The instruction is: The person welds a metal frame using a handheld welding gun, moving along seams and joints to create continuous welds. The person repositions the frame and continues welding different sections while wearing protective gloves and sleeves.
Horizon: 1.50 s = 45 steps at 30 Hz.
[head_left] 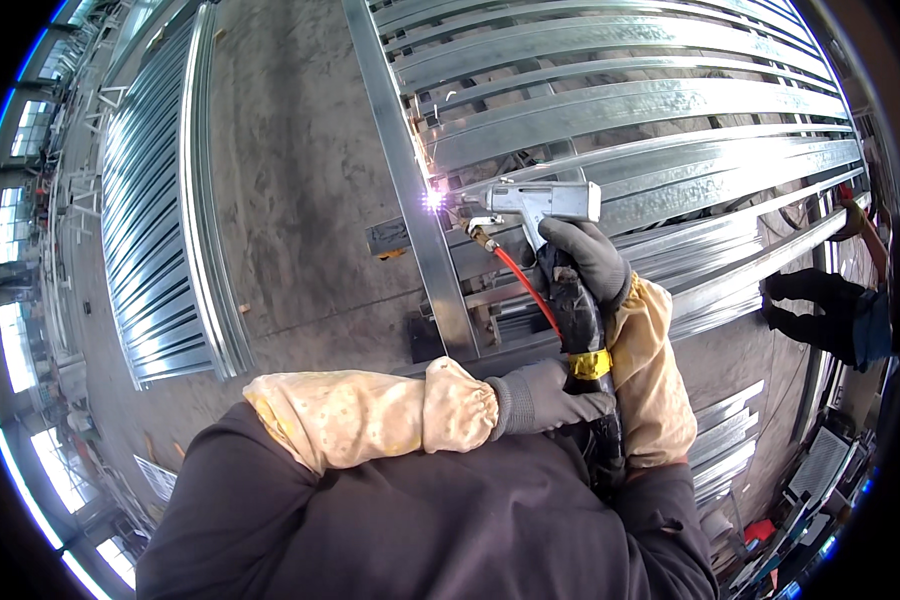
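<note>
In a grey glove, my right hand (592, 262) is closed round the handle of a silver welding gun (550, 199). A bright violet-white spark (434, 200) glows at its nozzle, against the edge of a long flat metal beam (422, 222). From the handle a thick black-wrapped cable (578, 318), banded with yellow tape (589, 364), runs back toward my body. My left hand (545, 397), gloved too, wraps round this cable just below the tape. A thin red hose (526, 282) joins the gun's underside. Tan protective sleeves cover both forearms.
Shiny metal slats (620, 112) join the beam on its right, forming a large frame. A stack of metal profiles (150, 215) lies to the left on the concrete floor (300, 150). Another person in dark trousers (820, 300) stands at the frame's right end. Metal strips (725, 440) lie lower right.
</note>
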Each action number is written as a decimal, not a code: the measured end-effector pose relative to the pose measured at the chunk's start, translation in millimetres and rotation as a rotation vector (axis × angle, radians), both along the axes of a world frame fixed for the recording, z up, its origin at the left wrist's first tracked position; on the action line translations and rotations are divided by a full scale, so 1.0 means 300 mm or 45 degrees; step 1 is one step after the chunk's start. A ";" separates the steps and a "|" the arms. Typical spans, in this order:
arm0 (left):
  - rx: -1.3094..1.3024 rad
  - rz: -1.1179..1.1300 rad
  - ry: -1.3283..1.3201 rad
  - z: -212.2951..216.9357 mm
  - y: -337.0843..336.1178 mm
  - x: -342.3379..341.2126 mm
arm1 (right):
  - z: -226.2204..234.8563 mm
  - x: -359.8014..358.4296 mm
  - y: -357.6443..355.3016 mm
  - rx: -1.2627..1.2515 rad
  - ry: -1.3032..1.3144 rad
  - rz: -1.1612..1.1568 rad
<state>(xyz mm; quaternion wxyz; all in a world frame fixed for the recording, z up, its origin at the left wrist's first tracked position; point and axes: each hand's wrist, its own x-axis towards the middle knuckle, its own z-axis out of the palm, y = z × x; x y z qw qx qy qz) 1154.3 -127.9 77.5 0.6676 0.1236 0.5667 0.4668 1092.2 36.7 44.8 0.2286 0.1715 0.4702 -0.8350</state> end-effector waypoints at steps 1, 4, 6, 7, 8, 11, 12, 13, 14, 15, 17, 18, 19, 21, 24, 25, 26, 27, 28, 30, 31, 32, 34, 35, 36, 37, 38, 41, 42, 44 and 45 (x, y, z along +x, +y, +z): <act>-0.028 -0.027 -0.010 0.012 0.001 -0.007 | -0.002 0.002 0.005 0.004 0.001 0.015; -0.048 -0.028 -0.033 0.019 -0.003 -0.005 | -0.001 0.006 -0.002 0.030 -0.012 -0.025; -0.066 -0.065 -0.054 0.051 -0.003 -0.028 | 0.007 0.011 -0.009 0.032 -0.036 -0.061; -0.075 -0.084 -0.065 0.062 -0.003 -0.035 | 0.015 0.013 -0.011 0.023 -0.051 -0.066; -0.072 -0.072 -0.069 0.062 -0.003 -0.032 | 0.021 0.014 -0.014 0.014 -0.064 -0.066; -0.064 -0.049 -0.073 0.052 -0.006 -0.024 | 0.010 0.016 -0.020 -0.008 -0.079 -0.077; -0.060 -0.050 -0.068 0.050 -0.008 -0.022 | -0.003 0.017 -0.017 -0.017 -0.057 -0.061; -0.055 -0.051 -0.063 0.047 -0.010 -0.021 | -0.020 0.018 -0.010 -0.026 -0.035 -0.046; -0.054 -0.063 -0.060 0.044 -0.012 -0.019 | -0.030 0.019 -0.008 -0.036 -0.014 -0.028; -0.053 -0.075 -0.058 0.039 -0.015 -0.017 | -0.033 0.019 -0.009 -0.035 -0.015 -0.024; -0.024 -0.081 -0.029 0.016 -0.021 -0.008 | -0.035 0.019 -0.010 -0.036 -0.016 -0.015; 0.004 -0.076 -0.003 -0.006 -0.023 0.002 | -0.029 0.021 -0.012 -0.044 -0.035 -0.024; 0.032 -0.070 0.024 -0.017 -0.025 0.008 | -0.017 0.023 -0.017 -0.052 -0.053 -0.032; -0.005 -0.120 -0.006 -0.003 -0.025 -0.005 | 0.012 0.029 -0.031 -0.023 -0.082 -0.098; -0.034 -0.165 -0.027 0.024 -0.025 -0.021 | 0.039 0.029 -0.054 0.044 -0.070 -0.149; -0.039 -0.174 -0.030 0.033 -0.025 -0.024 | 0.037 0.028 -0.044 0.036 -0.041 -0.094; -0.052 -0.169 -0.032 0.047 -0.024 -0.029 | 0.036 0.027 -0.037 0.028 -0.011 -0.039; -0.064 -0.163 -0.034 0.061 -0.022 -0.033 | 0.035 0.029 -0.035 0.018 -0.023 -0.033; -0.076 -0.157 -0.037 0.068 -0.022 -0.038 | 0.032 0.030 -0.034 0.008 -0.035 -0.027; -0.055 -0.204 -0.038 0.071 -0.026 -0.046 | 0.031 0.033 -0.037 0.009 -0.019 -0.040; -0.044 -0.227 -0.040 0.072 -0.028 -0.052 | 0.033 0.041 -0.040 0.024 0.007 -0.062; -0.011 -0.291 0.029 0.078 -0.035 -0.061 | 0.031 0.050 -0.045 0.039 0.032 -0.082; 0.054 -0.419 0.166 0.094 -0.047 -0.096 | 0.060 0.066 -0.031 0.029 0.054 -0.167; -0.001 -0.643 0.313 0.068 -0.048 -0.112 | 0.069 0.089 -0.016 0.026 0.063 -0.213; 0.091 -0.577 0.399 0.069 -0.067 -0.137 | 0.067 0.111 0.013 0.014 0.067 -0.187; 0.185 -0.513 0.482 0.072 -0.102 -0.171 | 0.089 0.150 0.017 0.049 0.071 -0.310; 0.205 -0.408 0.809 0.026 -0.133 -0.209 | 0.095 0.204 0.024 0.169 0.157 -0.386; -0.237 0.089 0.864 0.023 -0.174 -0.374 | 0.089 0.292 0.062 0.522 0.367 -0.341; -0.205 0.088 1.184 -0.064 -0.205 -0.444 | 0.122 0.303 0.060 0.339 0.097 -0.373; -0.228 -0.057 1.707 -0.186 -0.196 -0.546 | 0.164 0.334 0.041 0.183 -0.191 -0.451; -0.288 -0.205 1.912 -0.209 -0.168 -0.581 | 0.182 0.348 0.034 0.187 -0.226 -0.450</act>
